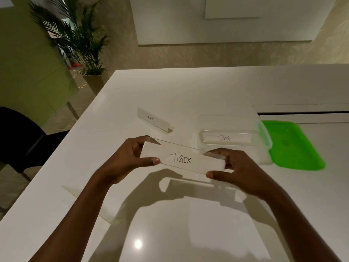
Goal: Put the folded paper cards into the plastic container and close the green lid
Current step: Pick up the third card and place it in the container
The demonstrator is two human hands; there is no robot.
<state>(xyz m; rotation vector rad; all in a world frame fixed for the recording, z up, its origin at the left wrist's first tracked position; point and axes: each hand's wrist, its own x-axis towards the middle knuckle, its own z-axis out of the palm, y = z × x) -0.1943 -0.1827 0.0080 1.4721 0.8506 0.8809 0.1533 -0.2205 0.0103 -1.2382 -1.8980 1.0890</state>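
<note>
A white folded paper card marked TIGER is held above the table, my left hand gripping its left end and my right hand its right end. Just behind it stands the clear plastic container, open, with a card marked DOG lying inside. The green lid lies flat on the table to the container's right. Another folded card marked GIRAFFE stands like a tent on the table, behind and left of the container.
Everything sits on a glossy white table whose left edge runs diagonally. A black chair stands off that left edge. A potted palm is on the floor beyond. A slot-like recess cuts the table at far right.
</note>
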